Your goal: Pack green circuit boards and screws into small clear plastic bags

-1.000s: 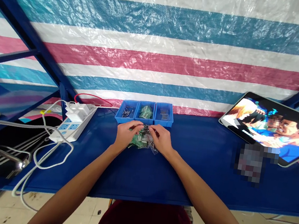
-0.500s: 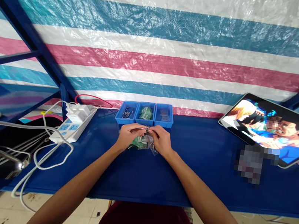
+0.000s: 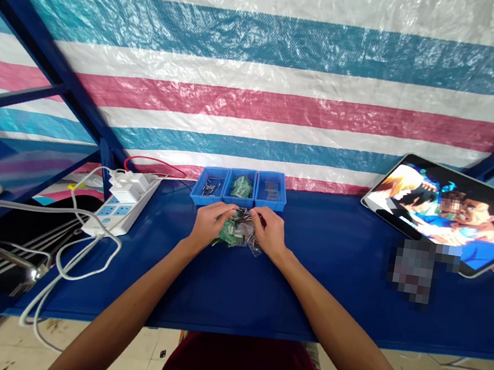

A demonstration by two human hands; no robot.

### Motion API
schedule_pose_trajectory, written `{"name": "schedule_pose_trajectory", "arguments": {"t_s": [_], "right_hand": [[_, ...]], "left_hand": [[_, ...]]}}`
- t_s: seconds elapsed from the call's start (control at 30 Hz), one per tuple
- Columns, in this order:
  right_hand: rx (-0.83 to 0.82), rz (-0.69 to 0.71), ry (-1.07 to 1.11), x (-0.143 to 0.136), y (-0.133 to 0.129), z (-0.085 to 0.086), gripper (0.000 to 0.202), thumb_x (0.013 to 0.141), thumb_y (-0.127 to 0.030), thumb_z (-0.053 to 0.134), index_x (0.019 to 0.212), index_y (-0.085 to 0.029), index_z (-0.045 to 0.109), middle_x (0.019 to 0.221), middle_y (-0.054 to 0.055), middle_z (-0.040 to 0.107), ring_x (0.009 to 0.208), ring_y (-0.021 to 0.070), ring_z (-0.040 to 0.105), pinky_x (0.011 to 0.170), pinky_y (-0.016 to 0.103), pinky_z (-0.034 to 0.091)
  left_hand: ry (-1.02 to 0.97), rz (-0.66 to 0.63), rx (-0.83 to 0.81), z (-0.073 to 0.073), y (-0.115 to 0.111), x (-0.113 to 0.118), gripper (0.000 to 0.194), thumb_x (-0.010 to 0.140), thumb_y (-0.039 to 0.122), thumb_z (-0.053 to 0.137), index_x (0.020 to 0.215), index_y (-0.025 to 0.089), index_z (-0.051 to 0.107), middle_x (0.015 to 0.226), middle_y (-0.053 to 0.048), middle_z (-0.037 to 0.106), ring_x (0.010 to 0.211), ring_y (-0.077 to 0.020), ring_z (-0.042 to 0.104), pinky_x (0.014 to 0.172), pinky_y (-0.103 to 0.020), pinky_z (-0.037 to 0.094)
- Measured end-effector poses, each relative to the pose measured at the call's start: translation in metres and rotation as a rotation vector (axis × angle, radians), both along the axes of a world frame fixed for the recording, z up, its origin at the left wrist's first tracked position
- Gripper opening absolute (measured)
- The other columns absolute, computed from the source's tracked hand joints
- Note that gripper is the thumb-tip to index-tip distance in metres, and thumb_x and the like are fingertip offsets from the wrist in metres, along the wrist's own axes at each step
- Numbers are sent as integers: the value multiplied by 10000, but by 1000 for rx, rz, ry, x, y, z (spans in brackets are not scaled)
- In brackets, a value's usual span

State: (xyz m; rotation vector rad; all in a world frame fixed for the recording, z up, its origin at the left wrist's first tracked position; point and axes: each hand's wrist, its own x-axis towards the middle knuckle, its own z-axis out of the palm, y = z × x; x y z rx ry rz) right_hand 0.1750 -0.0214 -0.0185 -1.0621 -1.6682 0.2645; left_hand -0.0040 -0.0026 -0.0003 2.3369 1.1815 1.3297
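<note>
Loose pile of small green, clear and dark metallic pieces (image 3: 234, 236) on smooth blue tabletop (image 3: 230, 300), between and just below fingertips of both hands. Left hand (image 3: 209, 226), right hand (image 3: 270, 233): fingers curled, thumbs near forefingers, tips at pile's far edge; cannot tell whether either pinches a piece. Count: two hands, one pile, three open rectangular blue plastic bins (image 3: 238, 201) side by side just beyond. Left bin: slim metallic rods (image 3: 212, 188); middle: crinkly green pieces (image 3: 242, 187); right: greyish translucent pieces (image 3: 271, 190). Behind, glossy woven striped plastic sheet (image 3: 268, 105).
</note>
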Motion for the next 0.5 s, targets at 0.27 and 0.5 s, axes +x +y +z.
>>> {"name": "schedule_pose_trajectory", "arguments": {"t_s": [0.27, 0.5], "right_hand": [[-3, 5, 3, 1, 0, 1, 309, 940, -350, 403, 877, -179, 653, 788, 63, 669, 689, 159, 608, 680, 269, 475], [-5, 23, -13, 0, 3, -3, 286, 943, -324, 406, 922, -183, 654, 812, 61, 666, 695, 159, 602, 659, 265, 462]], "left_hand": [[4, -11, 25, 0, 1, 1, 231, 852, 368, 584, 885, 201, 740, 749, -44, 712, 657, -156, 631, 673, -259, 506], [-17, -78, -33, -3, 4, -3, 313, 924, 294, 415, 965, 180, 704, 733, -42, 674, 599, -125, 592, 627, -233, 496]]}}
